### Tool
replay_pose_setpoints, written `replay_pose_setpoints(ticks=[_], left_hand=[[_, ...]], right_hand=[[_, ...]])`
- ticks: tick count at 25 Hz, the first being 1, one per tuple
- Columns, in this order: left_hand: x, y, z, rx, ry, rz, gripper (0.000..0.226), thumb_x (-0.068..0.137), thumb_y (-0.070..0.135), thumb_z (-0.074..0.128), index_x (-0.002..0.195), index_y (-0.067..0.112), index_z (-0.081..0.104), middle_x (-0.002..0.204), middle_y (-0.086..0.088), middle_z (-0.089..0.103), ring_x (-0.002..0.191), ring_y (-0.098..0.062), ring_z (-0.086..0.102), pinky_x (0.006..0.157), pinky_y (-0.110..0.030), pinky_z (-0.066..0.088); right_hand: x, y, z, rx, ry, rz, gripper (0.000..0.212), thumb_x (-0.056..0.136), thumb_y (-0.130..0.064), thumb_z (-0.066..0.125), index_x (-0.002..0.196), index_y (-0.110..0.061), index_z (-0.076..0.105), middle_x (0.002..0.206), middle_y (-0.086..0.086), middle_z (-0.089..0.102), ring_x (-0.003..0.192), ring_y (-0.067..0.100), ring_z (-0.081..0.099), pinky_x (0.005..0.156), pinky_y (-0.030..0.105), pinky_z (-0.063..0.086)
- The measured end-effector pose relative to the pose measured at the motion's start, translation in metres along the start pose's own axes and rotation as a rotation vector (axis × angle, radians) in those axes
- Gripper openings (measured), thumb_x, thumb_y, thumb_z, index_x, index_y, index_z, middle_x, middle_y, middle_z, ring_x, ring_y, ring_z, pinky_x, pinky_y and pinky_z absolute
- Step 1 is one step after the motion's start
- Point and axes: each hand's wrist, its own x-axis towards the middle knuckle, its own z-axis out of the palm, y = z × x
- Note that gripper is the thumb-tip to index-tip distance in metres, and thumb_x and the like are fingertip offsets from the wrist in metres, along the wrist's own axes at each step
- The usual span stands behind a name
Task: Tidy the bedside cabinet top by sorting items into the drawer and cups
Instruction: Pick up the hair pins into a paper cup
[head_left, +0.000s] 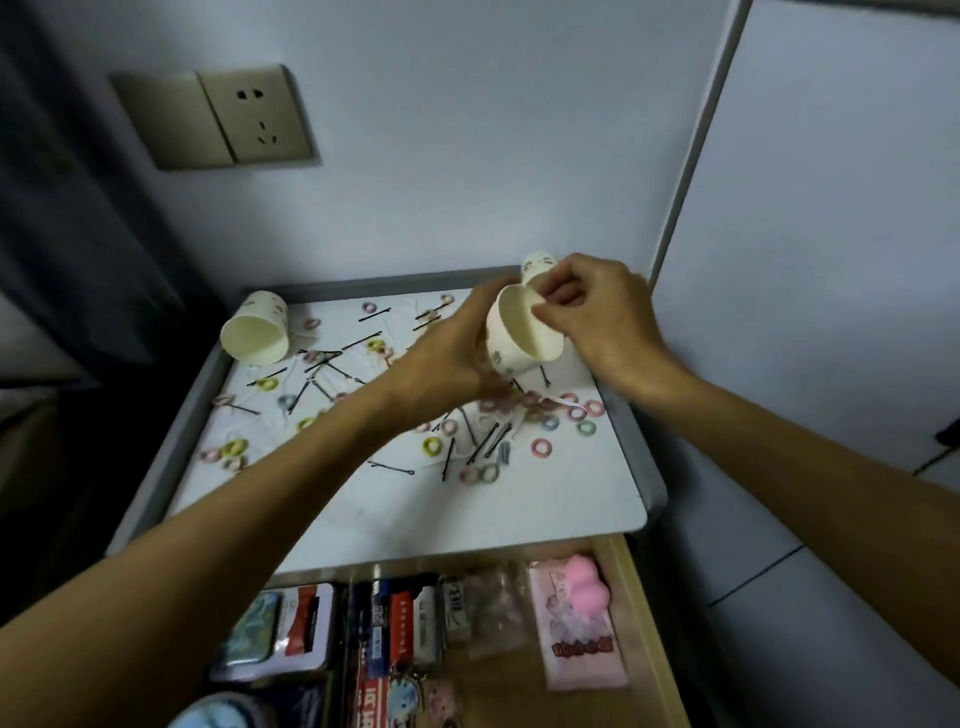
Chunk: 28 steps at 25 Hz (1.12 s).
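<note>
A white paper cup is tilted above the back right of the white cabinet top, its mouth facing me. My left hand grips its side from the left. My right hand pinches its rim from the right. Behind that hand another cup shows only its top. A third cup lies on its side at the back left. Several small coloured hair ties and black hairpins lie scattered across the top.
The wooden drawer below the top stands open, holding card packs, small boxes and a pink packet. A wall with a socket plate rises behind. A white panel flanks the right side.
</note>
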Motion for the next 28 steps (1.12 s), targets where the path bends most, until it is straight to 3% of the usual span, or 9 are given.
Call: replay_pose_setpoints(ticks=[2,5,8,10,13,18,22,28], left_hand=[[-0.039,0.004,-0.002,-0.029,0.086,-0.061,0.099,0.062,0.021,0.09,0.141,0.038,0.033,0.114,0.009,0.062,0.098,-0.011,0.062,0.079,-0.026,0.056],[-0.09,0.0,-0.013,-0.008,0.254,-0.2,0.09,0.062,0.033,0.09,0.136,0.034,0.037,0.112,0.006,0.06,0.093,-0.015,0.062,0.071,-0.034,0.058],[-0.137,-0.013,-0.024,-0.064,0.277,-0.299,0.083,0.066,0.034,0.087,0.133,0.032,0.038,0.113,0.007,0.057,0.094,-0.012,0.06,0.066,-0.025,0.056],[-0.16,-0.019,-0.03,-0.113,0.271,-0.325,0.082,0.066,0.033,0.087,0.132,0.033,0.038,0.113,0.008,0.058,0.092,-0.009,0.06,0.065,-0.021,0.055],[-0.175,-0.029,-0.039,-0.17,0.301,-0.35,0.083,0.066,0.034,0.087,0.133,0.034,0.038,0.111,0.012,0.057,0.09,-0.009,0.061,0.071,-0.028,0.058],[-0.169,-0.032,-0.04,-0.133,0.275,-0.288,0.086,0.065,0.036,0.088,0.134,0.036,0.035,0.112,0.01,0.057,0.092,-0.011,0.06,0.073,-0.035,0.058],[-0.163,-0.039,-0.044,-0.146,0.288,-0.305,0.084,0.065,0.034,0.087,0.133,0.035,0.037,0.113,0.006,0.058,0.092,-0.013,0.06,0.071,-0.032,0.056],[-0.158,-0.041,-0.049,-0.254,0.289,-0.312,0.077,0.068,0.03,0.087,0.128,0.035,0.039,0.103,0.012,0.057,0.085,-0.006,0.058,0.05,-0.013,0.05]], right_hand=[[-0.02,-0.02,0.019,0.08,-0.144,0.045,0.01,0.079,-0.011,0.077,0.085,-0.016,0.071,0.076,-0.001,0.071,0.068,0.007,0.065,0.064,0.016,0.052],[-0.027,-0.023,0.035,0.139,-0.263,0.147,0.008,0.084,-0.017,0.073,0.088,-0.009,0.072,0.073,0.005,0.071,0.062,0.013,0.067,0.063,0.029,0.058],[-0.007,0.015,0.031,-0.356,-0.233,0.232,0.021,0.086,-0.024,0.072,0.091,-0.004,0.071,0.081,0.009,0.072,0.074,0.023,0.068,0.072,0.037,0.056],[0.002,0.037,0.032,-0.569,-0.212,0.268,0.027,0.085,-0.025,0.072,0.094,-0.001,0.063,0.083,0.013,0.067,0.077,0.029,0.063,0.067,0.037,0.051],[0.009,0.041,0.049,-0.677,-0.201,0.289,0.026,0.084,-0.027,0.072,0.089,-0.005,0.059,0.08,0.014,0.062,0.075,0.029,0.059,0.062,0.034,0.046],[0.015,0.041,0.069,-0.821,-0.157,0.294,0.019,0.09,-0.017,0.062,0.1,-0.001,0.063,0.105,0.02,0.066,0.095,0.039,0.063,0.072,0.036,0.047],[0.01,0.041,0.069,-0.952,-0.245,0.249,0.013,0.092,-0.013,0.049,0.087,-0.007,0.06,0.09,0.015,0.064,0.085,0.034,0.062,0.065,0.033,0.042],[0.011,0.043,0.078,-0.762,-0.343,0.176,0.03,0.088,-0.018,0.053,0.059,-0.013,0.053,0.063,0.008,0.059,0.062,0.027,0.056,0.054,0.034,0.041]])
